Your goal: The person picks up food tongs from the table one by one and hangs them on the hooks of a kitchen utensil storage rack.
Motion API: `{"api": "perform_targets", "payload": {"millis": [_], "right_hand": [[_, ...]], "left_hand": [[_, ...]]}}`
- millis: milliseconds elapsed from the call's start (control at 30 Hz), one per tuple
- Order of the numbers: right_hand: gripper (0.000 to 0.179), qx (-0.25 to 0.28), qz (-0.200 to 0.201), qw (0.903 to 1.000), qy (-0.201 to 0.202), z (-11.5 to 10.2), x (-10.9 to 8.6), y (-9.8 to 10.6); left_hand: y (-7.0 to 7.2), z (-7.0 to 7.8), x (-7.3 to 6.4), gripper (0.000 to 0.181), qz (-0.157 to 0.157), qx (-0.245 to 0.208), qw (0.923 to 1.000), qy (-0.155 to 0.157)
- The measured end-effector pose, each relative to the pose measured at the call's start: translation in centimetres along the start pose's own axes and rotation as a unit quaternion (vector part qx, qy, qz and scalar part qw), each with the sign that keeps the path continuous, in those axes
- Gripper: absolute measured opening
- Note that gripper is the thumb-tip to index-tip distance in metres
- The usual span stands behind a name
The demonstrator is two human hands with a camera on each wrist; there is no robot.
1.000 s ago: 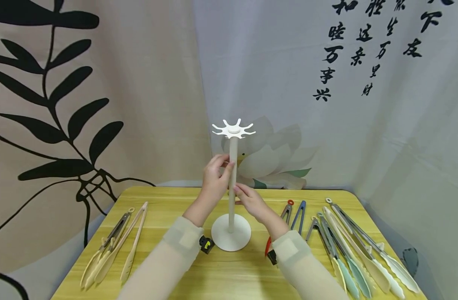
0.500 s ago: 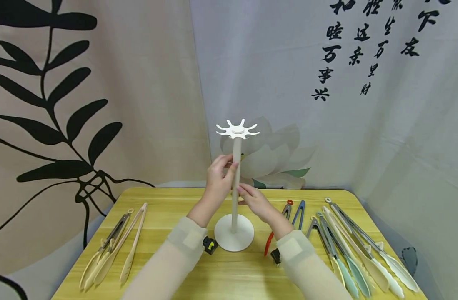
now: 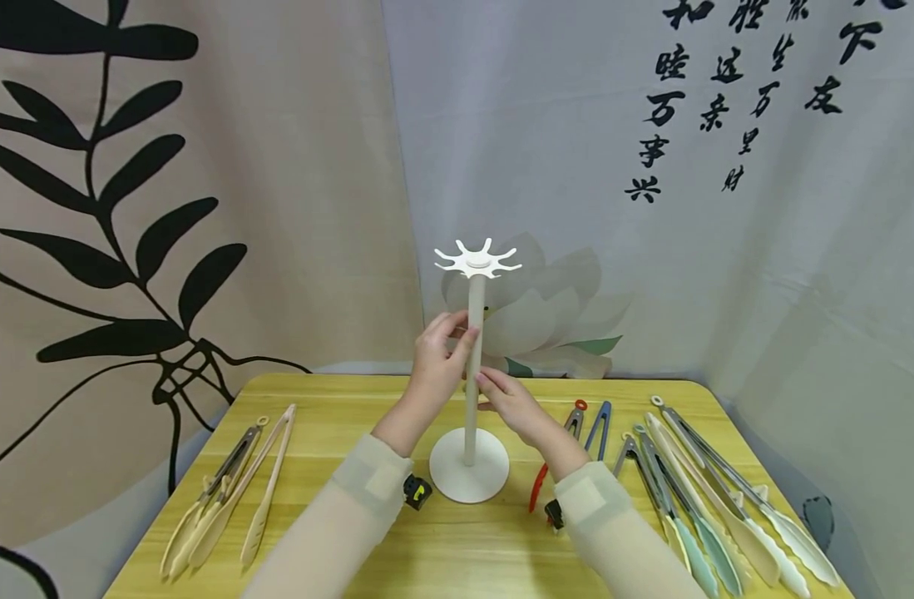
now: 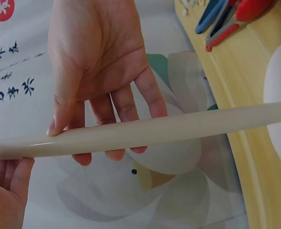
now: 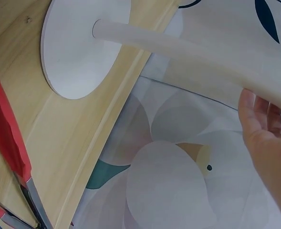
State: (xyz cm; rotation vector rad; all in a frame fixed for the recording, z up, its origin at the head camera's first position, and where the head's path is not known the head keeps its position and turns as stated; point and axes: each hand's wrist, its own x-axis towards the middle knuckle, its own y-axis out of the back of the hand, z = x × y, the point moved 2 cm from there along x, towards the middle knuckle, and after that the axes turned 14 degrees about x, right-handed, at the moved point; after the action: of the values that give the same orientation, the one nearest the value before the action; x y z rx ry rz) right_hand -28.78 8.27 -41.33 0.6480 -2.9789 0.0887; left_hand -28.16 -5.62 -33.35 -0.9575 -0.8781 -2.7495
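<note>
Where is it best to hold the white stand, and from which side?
Likely by its slim, straight pole, from both sides, as the left hand and right hand do: it stands roughly upright between a many-armed top and a wide, flat base.

The head view looks forward and down from farther back; wrist views share the pole [image 4: 152, 131] closely.

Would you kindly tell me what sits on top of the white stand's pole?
A white rack with arms radiating outward tops the pole; nothing hangs from it. The pole's end face cannot be seen, covered by the rack's centre.
</note>
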Motion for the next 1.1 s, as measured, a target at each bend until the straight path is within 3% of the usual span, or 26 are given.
{"api": "perform_targets", "payload": {"millis": [267, 633, 933, 1100], "right_hand": [[0.047, 0.005, 0.020, 0.9998, 0.001, 0.2, 0.0, -0.1], [0.048, 0.005, 0.017, 0.9998, 0.008, 0.2, 0.1, -0.3], [0.045, -0.001, 0.027, 0.9996, 0.011, 0.1, 0.0, -0.2], [0.045, -0.003, 0.016, 0.9998, 0.015, 0.1, -0.2, -0.2]], "left_hand": [[-0.1, -0.2, -0.5, 0.035, 0.007, -0.016, 0.9998, -0.002], [-0.1, -1.1, -1.5, 0.038, -0.016, -0.072, 0.9972, -0.010], [1.0, -3.6, -3.0, 0.038, -0.018, -0.033, 0.9992, 0.013], [2.1, -5.5, -4.2, 0.040, -0.035, -0.001, 0.9990, 0.026]]}}
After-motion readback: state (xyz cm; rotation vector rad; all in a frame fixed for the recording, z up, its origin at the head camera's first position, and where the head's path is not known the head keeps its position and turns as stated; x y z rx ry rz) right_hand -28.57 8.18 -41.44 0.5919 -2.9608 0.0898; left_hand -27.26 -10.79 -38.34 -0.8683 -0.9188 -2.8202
